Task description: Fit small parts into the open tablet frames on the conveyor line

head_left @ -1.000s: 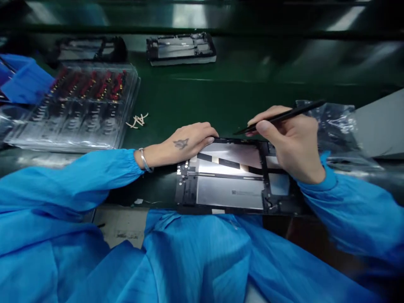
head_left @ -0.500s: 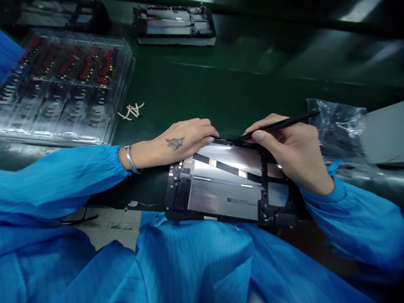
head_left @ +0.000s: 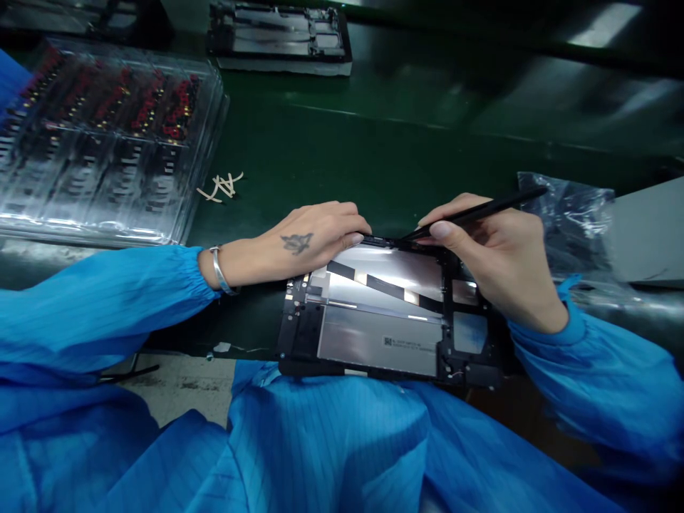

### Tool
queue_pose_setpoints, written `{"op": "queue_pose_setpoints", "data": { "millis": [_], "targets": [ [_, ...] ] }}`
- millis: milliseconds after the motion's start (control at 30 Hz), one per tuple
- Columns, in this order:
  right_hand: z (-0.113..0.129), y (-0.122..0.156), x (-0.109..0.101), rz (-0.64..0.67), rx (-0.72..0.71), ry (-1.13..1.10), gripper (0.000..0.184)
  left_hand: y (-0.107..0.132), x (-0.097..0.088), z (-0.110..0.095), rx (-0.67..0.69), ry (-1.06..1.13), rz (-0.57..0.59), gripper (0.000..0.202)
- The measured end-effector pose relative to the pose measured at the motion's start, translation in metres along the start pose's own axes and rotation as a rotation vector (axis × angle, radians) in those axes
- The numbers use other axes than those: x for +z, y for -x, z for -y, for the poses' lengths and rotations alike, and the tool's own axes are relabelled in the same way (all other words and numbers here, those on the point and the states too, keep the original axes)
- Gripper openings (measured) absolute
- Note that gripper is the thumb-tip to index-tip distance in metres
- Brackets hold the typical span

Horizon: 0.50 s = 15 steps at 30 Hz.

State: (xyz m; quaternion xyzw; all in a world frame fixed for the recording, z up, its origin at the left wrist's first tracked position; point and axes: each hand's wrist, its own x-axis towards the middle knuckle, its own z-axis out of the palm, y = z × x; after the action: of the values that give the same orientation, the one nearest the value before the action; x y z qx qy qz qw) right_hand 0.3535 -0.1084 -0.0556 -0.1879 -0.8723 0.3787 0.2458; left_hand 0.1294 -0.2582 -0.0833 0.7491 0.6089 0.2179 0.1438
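An opened tablet, its silver inner plate and black frame exposed, lies at the table's front edge against my blue gown. A dark flat cable with gold patches crosses it at a slant. My left hand is closed at its far edge, thumb and fingertips pressed on the rim. In my right hand I pinch a pair of black tweezers, the tips down at the same far edge, just right of my left fingers. What the tips touch is too small to make out.
At the left stands a clear plastic tray of small circuit boards. White strips lie beside it. A stack of tablet frames sits at the back. To the right are a clear plastic bag and a pale box.
The view has shifted slightly. My right hand and the tweezers have moved a touch to the right; my left hand stays in place on the tablet's edge.
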Motion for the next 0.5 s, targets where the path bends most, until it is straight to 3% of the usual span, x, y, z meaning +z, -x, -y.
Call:
{"op": "queue_pose_setpoints", "data": {
  "millis": [500],
  "targets": [
    [0.0007, -0.002, 0.0011, 0.021, 0.022, -0.015, 0.013, 0.0004, -0.0004, 0.0019, 0.003, -0.001, -0.01, 0.038]
  ]
}}
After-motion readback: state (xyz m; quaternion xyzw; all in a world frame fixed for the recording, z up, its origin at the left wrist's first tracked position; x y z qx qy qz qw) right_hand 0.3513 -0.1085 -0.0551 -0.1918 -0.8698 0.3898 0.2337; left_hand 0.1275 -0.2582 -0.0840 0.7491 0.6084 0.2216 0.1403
